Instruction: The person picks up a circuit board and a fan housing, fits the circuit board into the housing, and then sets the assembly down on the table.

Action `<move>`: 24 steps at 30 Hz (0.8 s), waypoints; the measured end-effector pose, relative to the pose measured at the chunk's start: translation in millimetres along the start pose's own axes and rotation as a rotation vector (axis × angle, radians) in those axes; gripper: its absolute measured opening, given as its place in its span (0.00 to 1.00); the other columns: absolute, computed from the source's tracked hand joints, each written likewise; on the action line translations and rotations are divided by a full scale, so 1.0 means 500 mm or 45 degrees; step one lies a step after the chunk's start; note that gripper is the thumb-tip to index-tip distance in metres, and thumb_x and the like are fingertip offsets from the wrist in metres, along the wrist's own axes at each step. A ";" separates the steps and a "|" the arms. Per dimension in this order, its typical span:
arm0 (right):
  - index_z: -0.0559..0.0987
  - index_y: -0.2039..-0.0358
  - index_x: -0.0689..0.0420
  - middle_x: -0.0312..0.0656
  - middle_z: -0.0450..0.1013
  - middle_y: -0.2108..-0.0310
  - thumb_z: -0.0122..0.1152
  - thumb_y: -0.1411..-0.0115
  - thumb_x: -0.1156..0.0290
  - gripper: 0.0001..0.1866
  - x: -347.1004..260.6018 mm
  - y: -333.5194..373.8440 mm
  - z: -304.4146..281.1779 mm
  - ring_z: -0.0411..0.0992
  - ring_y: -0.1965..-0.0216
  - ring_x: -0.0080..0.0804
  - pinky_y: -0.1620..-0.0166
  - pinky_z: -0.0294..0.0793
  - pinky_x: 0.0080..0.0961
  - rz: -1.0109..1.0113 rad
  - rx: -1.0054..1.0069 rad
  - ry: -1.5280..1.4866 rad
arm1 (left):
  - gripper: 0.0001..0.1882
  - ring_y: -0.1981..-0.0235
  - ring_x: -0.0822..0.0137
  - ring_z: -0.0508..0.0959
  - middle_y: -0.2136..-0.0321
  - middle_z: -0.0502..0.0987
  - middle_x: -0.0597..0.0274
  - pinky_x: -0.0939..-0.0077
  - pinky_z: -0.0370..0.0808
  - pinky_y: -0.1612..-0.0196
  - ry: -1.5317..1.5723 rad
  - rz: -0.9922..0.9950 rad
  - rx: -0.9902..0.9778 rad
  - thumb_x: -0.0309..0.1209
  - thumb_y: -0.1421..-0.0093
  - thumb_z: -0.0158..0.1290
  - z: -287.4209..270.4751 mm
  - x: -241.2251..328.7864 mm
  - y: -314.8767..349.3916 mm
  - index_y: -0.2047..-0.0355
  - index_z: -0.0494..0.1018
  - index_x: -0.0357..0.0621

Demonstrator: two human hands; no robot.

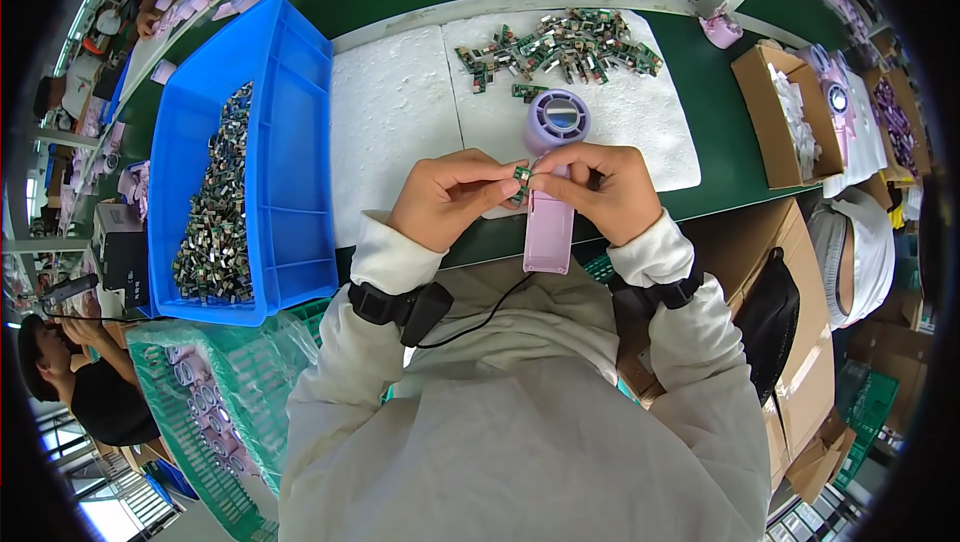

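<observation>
A small green circuit board (521, 174) is pinched between the thumb and forefinger of my left hand (447, 200). The closed fingertips of my right hand (600, 194) meet right beside the board; whatever they pinch is too small to make out. Under my hands lies a light purple handheld fan (549, 237), its round head pointing away from me and its hollow handle toward me. My right fingers cover the part between head and handle. Past the fan head, a loose pile of green circuit boards (570, 47) rests on a white foam sheet (400, 92).
At the left stands a deep blue bin (290, 142) holding many small boards. Below it, a green crate (170, 412) lined with plastic contains purple fan parts. A cardboard box (785, 147) with white pieces sits at the right. Other people work along the left side.
</observation>
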State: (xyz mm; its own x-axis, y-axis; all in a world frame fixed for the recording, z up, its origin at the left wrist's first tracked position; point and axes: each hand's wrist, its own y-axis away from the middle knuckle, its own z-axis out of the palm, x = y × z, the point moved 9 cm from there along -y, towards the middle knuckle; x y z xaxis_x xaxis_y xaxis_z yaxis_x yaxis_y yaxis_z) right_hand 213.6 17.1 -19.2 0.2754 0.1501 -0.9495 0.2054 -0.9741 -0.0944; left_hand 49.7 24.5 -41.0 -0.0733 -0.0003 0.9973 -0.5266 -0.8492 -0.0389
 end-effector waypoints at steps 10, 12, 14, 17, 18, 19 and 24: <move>0.85 0.65 0.58 0.33 0.69 0.79 0.72 0.49 0.79 0.10 -0.088 0.022 0.027 0.62 0.81 0.17 0.76 0.62 0.19 -0.546 -0.151 0.407 | 0.14 0.57 0.66 0.82 0.56 0.81 0.53 0.75 0.79 0.52 0.017 0.135 0.194 0.20 0.35 0.55 -0.009 0.001 0.008 0.50 0.76 0.31; 0.85 0.65 0.57 0.34 0.71 0.77 0.72 0.50 0.79 0.10 -0.102 0.031 0.034 0.64 0.80 0.18 0.76 0.63 0.19 -0.691 -0.171 0.466 | 0.14 0.57 0.66 0.82 0.56 0.81 0.53 0.75 0.79 0.52 0.033 0.114 0.202 0.20 0.35 0.55 -0.006 -0.001 0.005 0.50 0.76 0.31; 0.86 0.65 0.58 0.35 0.72 0.74 0.72 0.49 0.79 0.10 -0.098 0.022 0.003 0.66 0.78 0.19 0.75 0.65 0.19 -0.565 -0.073 0.364 | 0.14 0.57 0.66 0.82 0.56 0.81 0.52 0.74 0.79 0.52 0.065 0.061 0.205 0.21 0.35 0.55 0.000 -0.004 0.000 0.49 0.76 0.30; 0.86 0.64 0.57 0.36 0.72 0.73 0.71 0.49 0.80 0.10 -0.082 0.013 -0.009 0.67 0.77 0.21 0.74 0.66 0.20 -0.382 0.055 0.286 | 0.14 0.58 0.66 0.82 0.57 0.81 0.52 0.74 0.80 0.52 0.138 0.038 0.221 0.21 0.35 0.55 -0.002 -0.008 0.000 0.49 0.75 0.30; 0.86 0.64 0.57 0.37 0.72 0.73 0.71 0.49 0.79 0.10 -0.068 0.010 -0.012 0.68 0.76 0.22 0.73 0.67 0.20 -0.260 0.135 0.257 | 0.14 0.58 0.66 0.82 0.57 0.81 0.52 0.74 0.80 0.52 0.176 0.025 0.227 0.22 0.35 0.55 -0.003 -0.011 0.000 0.49 0.75 0.30; 0.86 0.64 0.57 0.37 0.72 0.73 0.71 0.49 0.79 0.11 -0.052 0.011 -0.018 0.68 0.76 0.23 0.72 0.68 0.20 -0.134 0.217 0.230 | 0.14 0.58 0.66 0.82 0.57 0.81 0.52 0.74 0.80 0.52 0.179 0.026 0.225 0.22 0.35 0.55 -0.002 -0.010 -0.001 0.49 0.75 0.30; 0.86 0.63 0.57 0.37 0.72 0.73 0.71 0.49 0.80 0.11 -0.058 0.019 0.009 0.69 0.75 0.25 0.71 0.68 0.21 -0.242 0.162 0.244 | 0.14 0.58 0.65 0.82 0.58 0.81 0.52 0.73 0.81 0.53 0.205 0.016 0.233 0.22 0.35 0.55 -0.003 -0.012 -0.004 0.49 0.75 0.31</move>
State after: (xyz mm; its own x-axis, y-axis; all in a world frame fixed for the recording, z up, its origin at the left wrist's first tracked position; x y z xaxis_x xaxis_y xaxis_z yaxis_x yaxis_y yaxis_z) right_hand 203.2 2.6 6.1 0.4182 0.3494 -0.8385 0.1544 -0.9370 -0.3134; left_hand 50.1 27.1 -46.9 -0.2207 0.0598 0.9735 -0.3633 -0.9313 -0.0251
